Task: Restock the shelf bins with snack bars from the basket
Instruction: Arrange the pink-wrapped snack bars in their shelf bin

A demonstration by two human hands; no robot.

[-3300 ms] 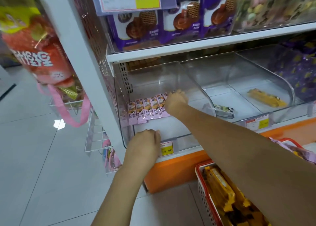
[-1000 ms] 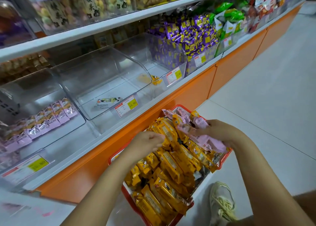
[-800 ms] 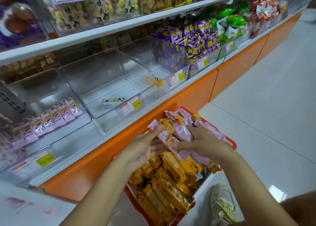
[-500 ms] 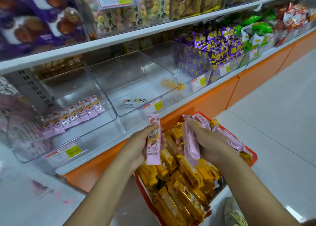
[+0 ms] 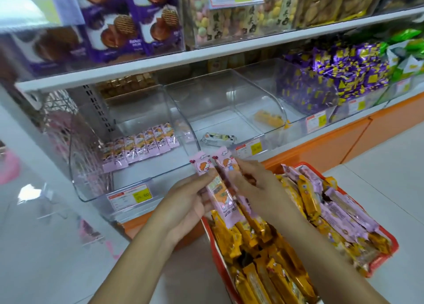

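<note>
Gripping one snack bar each, your hands meet just above the shelf-side end of the red basket [image 5: 390,244].

Hand status:
- L hand [image 5: 188,202]: fingers curled under and thumb on top, clamped on a pink bar [image 5: 218,193]. The bar runs lengthwise, top end twd the shelf.
- R hand [image 5: 259,188]: thumb and fingertips pinch a second pink bar [image 5: 226,163]. Its lower part is hidden behind the hand.
- The two bars lie side by side, approx. parallel. Cannot tell whether they touch.

Basket contents: yellow bars [image 5: 270,278] fill most of it, and more pink bars [image 5: 344,216] lie along the right side.

Lower-shelf bins, clear plastic, L to R:
1. Bin 1 [image 5: 96,188]: a row of pink bars [image 5: 140,146] lying edge to edge twd the back. A price tag [image 5: 130,194] is on the front lip. This bin sits just left of your hands.
2. Bin 2 [image 5: 229,124]: one white-and-dark bar [image 5: 219,138] near the front.
3. Bin 3 [image 5: 282,110]: one yellow bar [image 5: 268,117].
4. Next bin: piled w/ purple packs [image 5: 339,74].

Upper shelf: purple cookie boxes [image 5: 128,28] at left, bagged sweets to their right. Image is blurred at the left edge, so detail there is unreadable.
</note>
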